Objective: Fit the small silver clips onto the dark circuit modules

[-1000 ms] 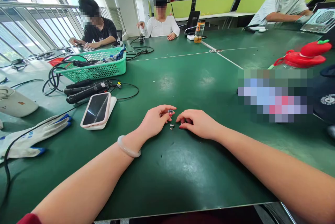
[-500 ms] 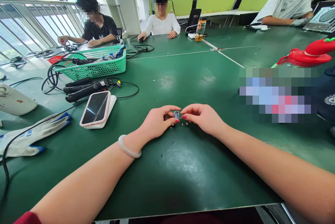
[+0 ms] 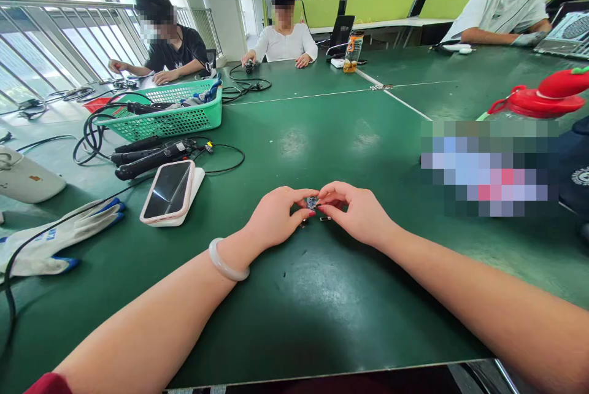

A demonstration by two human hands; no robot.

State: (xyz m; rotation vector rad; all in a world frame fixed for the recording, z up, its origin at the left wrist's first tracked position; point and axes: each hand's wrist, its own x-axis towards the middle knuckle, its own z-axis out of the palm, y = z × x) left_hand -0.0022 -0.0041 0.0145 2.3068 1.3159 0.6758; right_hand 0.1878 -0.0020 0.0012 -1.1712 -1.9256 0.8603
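One small part [image 3: 311, 202] is pinched in left grip [image 3: 275, 213]; right grip [image 3: 358, 211] near-closed at 3 o'clock, hold unclear. Likely light, fragile; edges preferred.

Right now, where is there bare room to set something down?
Beyond your left hand and right hand, the tabletop looks bare between phone and blurred item; nearer, between your forearms, it shows only specks. Crowded: the left side, with glove, black tools and green basket, and around the small loose parts.

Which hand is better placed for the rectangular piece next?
Probably the right hand: its thumb is nearest the rectangular piece; the left hand sits farther. Both seem to touch a small part.
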